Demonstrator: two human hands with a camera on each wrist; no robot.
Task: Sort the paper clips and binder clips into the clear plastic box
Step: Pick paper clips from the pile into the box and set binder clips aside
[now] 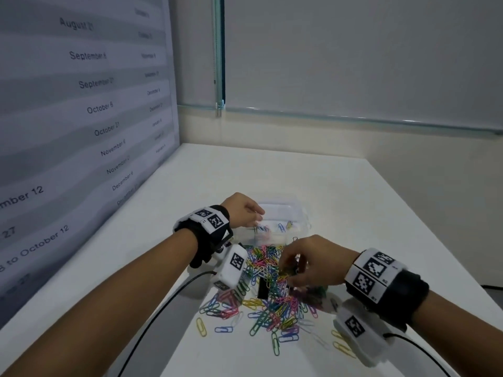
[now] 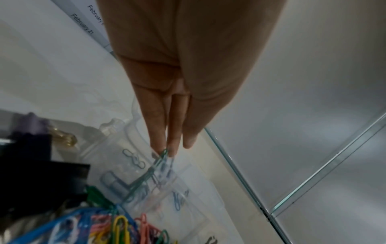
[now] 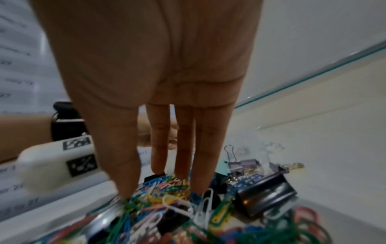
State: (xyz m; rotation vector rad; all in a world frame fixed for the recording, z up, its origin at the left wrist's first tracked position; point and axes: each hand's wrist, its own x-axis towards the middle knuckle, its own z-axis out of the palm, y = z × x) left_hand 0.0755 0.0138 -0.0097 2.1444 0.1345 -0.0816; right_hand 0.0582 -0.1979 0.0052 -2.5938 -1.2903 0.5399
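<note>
A pile of coloured paper clips [image 1: 268, 284] lies on the white table, with black binder clips [image 1: 262, 288] mixed in. Behind it stands the clear plastic box [image 1: 295, 213], a few clips inside. My left hand [image 1: 257, 216] hovers over the box; its fingertips [image 2: 158, 148] pinch green paper clips [image 2: 154, 166] that dangle above the box [image 2: 188, 209]. My right hand [image 1: 288, 270] reaches down into the pile, thumb and fingers [image 3: 206, 181] closing on a bunch of paper clips [image 3: 167, 184]. A black binder clip [image 3: 265, 193] and a purple one [image 3: 244, 163] lie just right of it.
A wall chart of printed dates [image 1: 89, 110] stands along the table's left edge. A glass-edged partition [image 1: 353, 118] rises behind the table. Loose clips [image 1: 277, 344] are scattered towards the front edge. Cables [image 1: 163, 303] run from both wrist cameras across the table.
</note>
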